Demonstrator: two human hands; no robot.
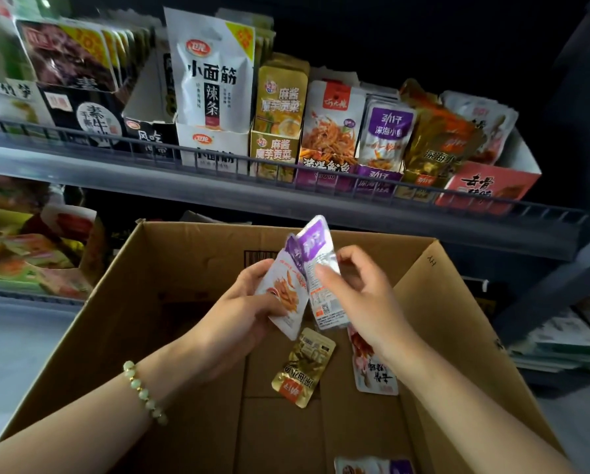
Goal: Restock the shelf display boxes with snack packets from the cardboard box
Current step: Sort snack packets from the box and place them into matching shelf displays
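Over the open cardboard box [122,302] my left hand [238,302] grips a purple-and-white snack packet [286,285] face up. My right hand [362,295] pinches a second purple packet [317,254] with its printed back toward me, overlapping the first. On the box floor lie a gold packet [303,367], a pink-white packet [372,371] and another purple packet [372,466] at the near edge. The purple display box [375,183] with matching packets stands on the shelf above.
A wire-fronted shelf [218,172] carries a row of display boxes: white, gold, orange, purple, gold and a red one [485,189] at the right. A lower shelf at left holds green and red packets [30,258]. Stacked papers [567,340] lie at right.
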